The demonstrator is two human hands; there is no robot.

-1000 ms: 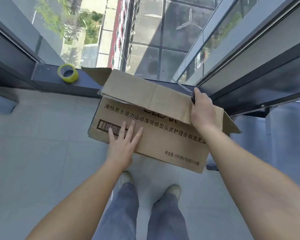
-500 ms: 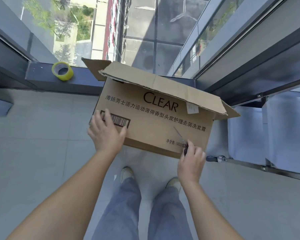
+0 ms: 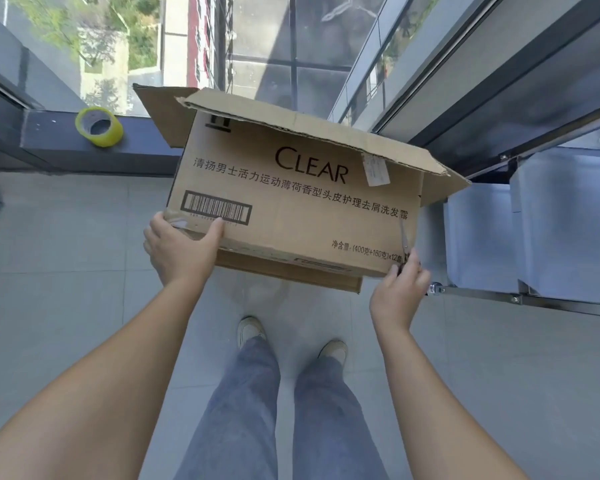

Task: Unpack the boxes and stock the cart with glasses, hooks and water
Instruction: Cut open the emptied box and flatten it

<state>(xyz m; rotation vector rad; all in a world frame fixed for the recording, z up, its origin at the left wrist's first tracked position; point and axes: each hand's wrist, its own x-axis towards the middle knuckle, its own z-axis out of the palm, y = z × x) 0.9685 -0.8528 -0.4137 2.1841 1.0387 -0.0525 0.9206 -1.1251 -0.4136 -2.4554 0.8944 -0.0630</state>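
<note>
The box [image 3: 291, 202] flaps hide its contents from view.

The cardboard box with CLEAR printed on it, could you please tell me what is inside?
The cardboard box shows only its printed side and open top flaps, which hide the interior, so its contents cannot be seen. The left hand grips its lower corner.
</note>
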